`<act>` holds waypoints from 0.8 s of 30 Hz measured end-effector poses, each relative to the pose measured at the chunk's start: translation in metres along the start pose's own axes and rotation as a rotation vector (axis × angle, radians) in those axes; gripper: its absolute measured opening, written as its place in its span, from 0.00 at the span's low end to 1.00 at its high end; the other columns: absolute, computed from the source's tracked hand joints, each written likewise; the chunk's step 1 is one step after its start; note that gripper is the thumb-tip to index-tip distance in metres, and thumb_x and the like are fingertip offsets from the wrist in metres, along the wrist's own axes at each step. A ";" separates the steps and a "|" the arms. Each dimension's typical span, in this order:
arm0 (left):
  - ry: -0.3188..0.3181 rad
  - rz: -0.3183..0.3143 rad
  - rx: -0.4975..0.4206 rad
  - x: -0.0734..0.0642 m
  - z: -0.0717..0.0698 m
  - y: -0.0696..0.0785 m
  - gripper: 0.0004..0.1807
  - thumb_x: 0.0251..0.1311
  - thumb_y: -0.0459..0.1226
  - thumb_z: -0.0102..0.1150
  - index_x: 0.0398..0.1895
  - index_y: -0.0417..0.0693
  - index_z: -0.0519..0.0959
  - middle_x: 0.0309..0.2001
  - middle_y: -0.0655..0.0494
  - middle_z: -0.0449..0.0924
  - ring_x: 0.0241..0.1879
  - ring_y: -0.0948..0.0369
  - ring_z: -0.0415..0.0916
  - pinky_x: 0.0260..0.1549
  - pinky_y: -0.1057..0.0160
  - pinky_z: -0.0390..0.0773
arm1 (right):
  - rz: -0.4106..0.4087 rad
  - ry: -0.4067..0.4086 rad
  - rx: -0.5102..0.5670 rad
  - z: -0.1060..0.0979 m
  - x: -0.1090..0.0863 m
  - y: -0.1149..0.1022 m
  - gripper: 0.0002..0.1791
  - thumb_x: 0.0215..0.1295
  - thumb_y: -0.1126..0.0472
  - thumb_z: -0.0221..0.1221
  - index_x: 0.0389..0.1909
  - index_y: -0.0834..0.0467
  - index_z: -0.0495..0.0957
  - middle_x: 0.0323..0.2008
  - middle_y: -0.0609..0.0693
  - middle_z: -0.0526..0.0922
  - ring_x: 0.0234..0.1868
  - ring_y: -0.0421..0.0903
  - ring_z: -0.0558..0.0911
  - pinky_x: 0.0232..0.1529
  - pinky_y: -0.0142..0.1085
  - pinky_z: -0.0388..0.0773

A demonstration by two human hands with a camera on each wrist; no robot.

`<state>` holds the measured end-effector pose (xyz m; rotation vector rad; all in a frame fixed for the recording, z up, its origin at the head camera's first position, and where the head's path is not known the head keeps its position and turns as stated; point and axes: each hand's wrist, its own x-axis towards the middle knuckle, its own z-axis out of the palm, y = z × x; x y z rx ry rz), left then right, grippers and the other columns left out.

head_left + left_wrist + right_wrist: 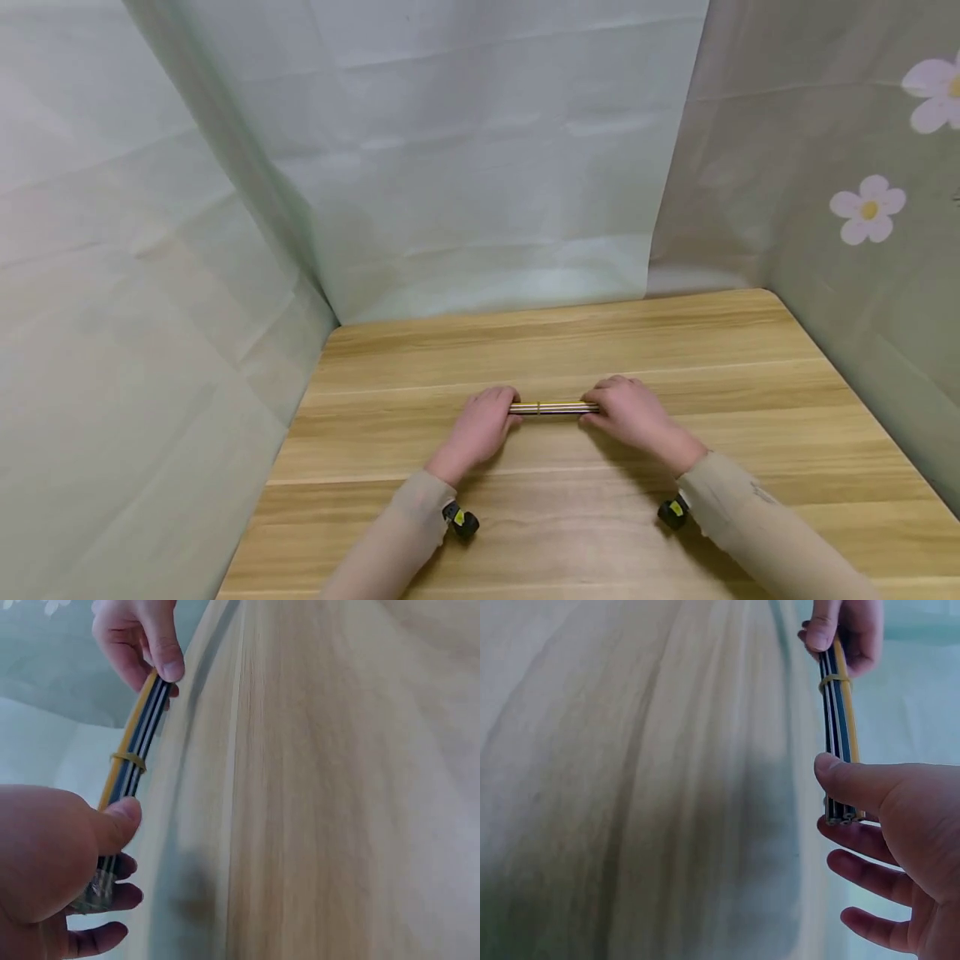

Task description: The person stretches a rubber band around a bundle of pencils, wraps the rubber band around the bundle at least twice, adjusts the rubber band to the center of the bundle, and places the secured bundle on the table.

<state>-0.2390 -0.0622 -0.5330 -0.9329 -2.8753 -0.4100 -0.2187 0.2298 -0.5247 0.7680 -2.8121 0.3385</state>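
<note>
A bundle of pencils (553, 408), yellow and dark with pale stripes, is held level between both hands above the table. A tan rubber band (130, 760) goes round its middle. My left hand (482, 423) pinches the left end between thumb and fingers. At the other end, my right hand (632, 412) grips with its thumb (855, 780) on the near side; its lower fingers are spread apart below. Blunt pencil ends show past the thumb in the right wrist view. Fingers hide parts of both ends.
The wood-grain table (570, 525) spreads under both hands. Pale cloth hangs (480, 167) rise behind and at the sides, with white flowers on the right one. Each sleeve carries a small black wrist camera (673, 512) on its inner side.
</note>
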 end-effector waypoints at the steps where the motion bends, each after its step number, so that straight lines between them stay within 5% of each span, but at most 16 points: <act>1: 0.002 -0.009 -0.005 0.002 0.002 -0.001 0.14 0.76 0.45 0.64 0.55 0.48 0.78 0.51 0.52 0.82 0.54 0.52 0.80 0.52 0.48 0.78 | 0.006 -0.004 0.002 0.003 0.001 0.002 0.15 0.66 0.50 0.74 0.47 0.54 0.90 0.44 0.52 0.89 0.49 0.58 0.86 0.50 0.58 0.82; 8: -0.004 -0.077 0.001 0.007 0.011 -0.007 0.14 0.72 0.46 0.68 0.53 0.50 0.82 0.49 0.54 0.78 0.52 0.53 0.75 0.47 0.51 0.74 | 0.029 -0.028 0.029 0.018 0.009 0.007 0.15 0.68 0.51 0.74 0.49 0.55 0.90 0.45 0.52 0.88 0.48 0.56 0.86 0.48 0.55 0.83; 15: 0.012 -0.079 -0.020 0.009 0.014 -0.014 0.16 0.72 0.45 0.69 0.56 0.49 0.82 0.53 0.52 0.77 0.53 0.52 0.72 0.47 0.51 0.73 | 0.021 -0.024 0.043 0.020 0.012 0.008 0.16 0.67 0.53 0.74 0.51 0.56 0.90 0.45 0.52 0.87 0.46 0.55 0.86 0.46 0.53 0.84; 24: -0.025 -0.062 -0.119 -0.002 0.009 -0.026 0.28 0.75 0.46 0.66 0.71 0.43 0.74 0.65 0.43 0.76 0.65 0.45 0.72 0.63 0.42 0.73 | 0.060 -0.053 0.154 0.015 -0.005 0.020 0.24 0.68 0.53 0.73 0.61 0.59 0.85 0.48 0.54 0.86 0.47 0.54 0.85 0.51 0.54 0.82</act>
